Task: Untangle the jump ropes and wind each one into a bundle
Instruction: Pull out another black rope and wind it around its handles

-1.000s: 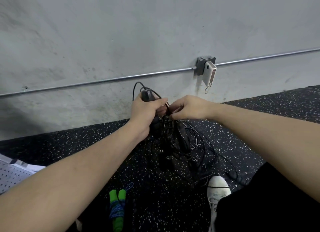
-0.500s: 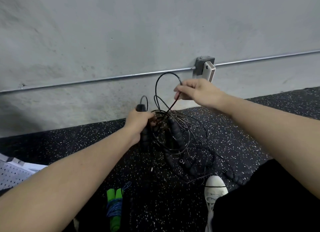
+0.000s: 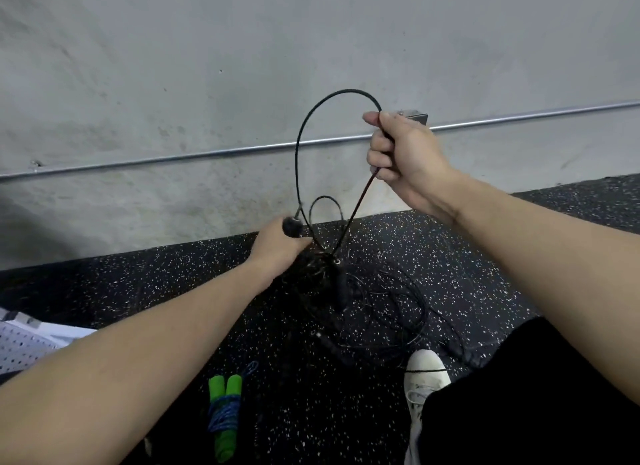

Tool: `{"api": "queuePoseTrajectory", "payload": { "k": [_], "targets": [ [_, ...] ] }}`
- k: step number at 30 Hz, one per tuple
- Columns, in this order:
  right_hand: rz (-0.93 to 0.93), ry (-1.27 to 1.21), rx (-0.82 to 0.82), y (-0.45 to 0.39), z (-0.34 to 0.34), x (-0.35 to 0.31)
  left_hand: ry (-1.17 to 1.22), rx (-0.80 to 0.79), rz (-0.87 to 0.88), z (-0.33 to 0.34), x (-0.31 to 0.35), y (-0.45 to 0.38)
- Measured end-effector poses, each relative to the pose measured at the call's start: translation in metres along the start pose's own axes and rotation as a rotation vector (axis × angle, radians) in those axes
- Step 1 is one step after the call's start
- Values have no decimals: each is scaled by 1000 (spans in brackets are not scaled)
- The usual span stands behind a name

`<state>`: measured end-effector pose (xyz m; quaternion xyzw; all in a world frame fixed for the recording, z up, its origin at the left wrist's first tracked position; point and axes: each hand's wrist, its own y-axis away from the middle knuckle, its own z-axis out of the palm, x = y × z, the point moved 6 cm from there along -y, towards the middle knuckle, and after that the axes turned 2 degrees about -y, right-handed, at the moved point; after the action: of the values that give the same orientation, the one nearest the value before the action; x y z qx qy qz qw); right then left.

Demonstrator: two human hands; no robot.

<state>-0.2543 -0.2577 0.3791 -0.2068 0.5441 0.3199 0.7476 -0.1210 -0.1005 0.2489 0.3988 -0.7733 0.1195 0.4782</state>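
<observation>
The left hand [image 3: 277,244] grips a black handle [image 3: 292,227] low, just above the tangle of black jump ropes [image 3: 363,301] on the speckled floor [image 3: 173,291]. The right hand [image 3: 403,152] is raised, fist closed round the black cord [image 3: 301,132], which arcs up from the handle and over into the fist. A taut strand runs from that fist diagonally down-left into the tangle, beside the left hand. A green-handled rope [image 3: 224,409] lies bundled nearer the person. Judgement: freeing the cord calls for pulling up-right, along that strand.
</observation>
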Motion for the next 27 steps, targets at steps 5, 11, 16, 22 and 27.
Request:
{"api": "queuePoseTrajectory", "payload": {
  "k": [5, 11, 16, 22, 27],
  "targets": [
    [62, -222, -80, 2, 13, -4, 8, -294, 179, 25, 24, 16],
    [97, -423, -136, 3, 15, -8, 84, -284, 256, 47, 33, 25],
    [150, -428, -128, 3, 17, 2, 86, -235, 193, 47, 33, 17],
    [390, 358, -45, 10, -30, 46, 359, -116, 75, 28, 42, 10],
    [288, 904, -349, 24, -17, 57, 608, -27, 61, 11, 66, 11]
  ]
}}
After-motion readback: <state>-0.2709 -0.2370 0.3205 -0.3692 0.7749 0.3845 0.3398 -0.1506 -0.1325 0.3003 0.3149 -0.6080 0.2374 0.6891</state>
